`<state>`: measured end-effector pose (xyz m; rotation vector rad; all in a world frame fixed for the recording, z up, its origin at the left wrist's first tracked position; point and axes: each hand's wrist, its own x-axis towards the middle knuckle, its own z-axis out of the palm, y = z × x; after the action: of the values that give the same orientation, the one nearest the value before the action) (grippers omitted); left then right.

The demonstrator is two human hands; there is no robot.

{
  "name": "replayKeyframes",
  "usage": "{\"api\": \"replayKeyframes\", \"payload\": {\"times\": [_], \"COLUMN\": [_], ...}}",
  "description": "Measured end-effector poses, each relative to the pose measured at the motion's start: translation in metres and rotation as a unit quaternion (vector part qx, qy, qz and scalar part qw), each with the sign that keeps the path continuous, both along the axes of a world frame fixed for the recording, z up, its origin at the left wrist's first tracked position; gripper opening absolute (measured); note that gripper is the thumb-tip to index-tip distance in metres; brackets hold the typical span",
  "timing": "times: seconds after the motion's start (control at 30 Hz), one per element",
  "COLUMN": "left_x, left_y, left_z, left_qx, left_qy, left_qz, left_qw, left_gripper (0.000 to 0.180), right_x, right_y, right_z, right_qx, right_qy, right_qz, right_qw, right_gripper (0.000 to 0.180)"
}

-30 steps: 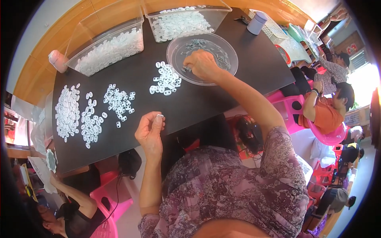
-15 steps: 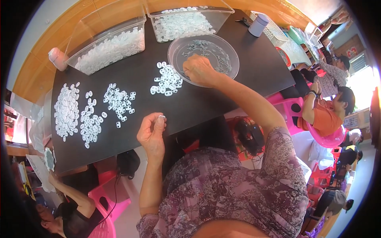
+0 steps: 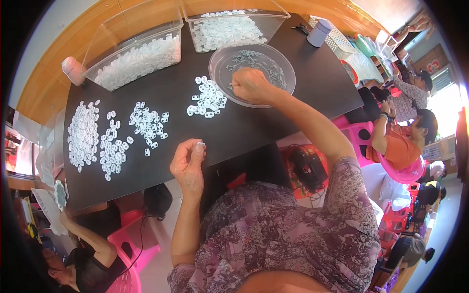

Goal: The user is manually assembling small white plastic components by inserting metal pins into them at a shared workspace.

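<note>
Left hand (image 3: 188, 161): thumb and index pinched closed on a small white piece (image 3: 201, 144), held at the tips by the table's near edge; most of the piece is hidden by the fingers, so its long axis can't be read.

Right hand (image 3: 251, 85): over the near half of the clear round bowl (image 3: 222, 66), back of hand up, fingers curled; fingertips are out of sight under the hand; can't tell whether they grip anything or are just closed up.

Key relation, my read: the offset between the two hands; bowl and right hand sit beyond the white piece and to its right, with bare dark table (image 3: 234, 127) between; piece and bowl are well apart, and the right hand is the near one to the bowl by a wide margin; left hand is outside it altogether.

Small grey pins (image 3: 246, 57) lie in the bowl, visible mainly along the far and right sides; long axes point every which way, no common direction, so any pickup angle would have to be judged pin by pin; whatever lies under the right hand is covered.

Nearest loose stock: a pile of white pieces (image 3: 207, 100) just left of the bowl; it lies beyond the left hand's pinch, roughly straight ahead; a second white pile (image 3: 148, 124) is farther left.
</note>
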<state>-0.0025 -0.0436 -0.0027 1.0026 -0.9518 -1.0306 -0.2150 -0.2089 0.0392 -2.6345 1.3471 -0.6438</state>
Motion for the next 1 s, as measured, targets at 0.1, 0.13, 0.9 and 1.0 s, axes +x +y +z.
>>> {"api": "replayKeyframes", "payload": {"times": [0.1,0.13,0.9,1.0], "left_x": [-0.001,-0.001,-0.002,-0.001], "left_y": [0.0,0.0,0.002,0.002], "left_z": [0.0,0.0,0.003,0.0], "left_qx": [0.0,0.001,0.004,0.004], "left_qy": [-0.005,-0.006,-0.002,0.002], "left_qz": [0.0,0.0,0.002,0.002], "left_qw": [1.0,1.0,1.0,1.0], "left_gripper": [0.014,0.014,0.012,0.013], "right_x": [-0.009,-0.012,-0.011,-0.01], "right_y": [-0.002,-0.004,0.002,0.006], "right_z": [-0.001,-0.003,-0.005,-0.004], "right_qx": [0.018,0.013,-0.028,-0.057], "right_qy": [-0.002,-0.018,0.01,0.022], "right_qz": [-0.018,-0.017,0.041,0.033], "right_qw": [1.0,1.0,0.999,0.998], "right_gripper": [0.011,0.012,0.006,0.005]}}
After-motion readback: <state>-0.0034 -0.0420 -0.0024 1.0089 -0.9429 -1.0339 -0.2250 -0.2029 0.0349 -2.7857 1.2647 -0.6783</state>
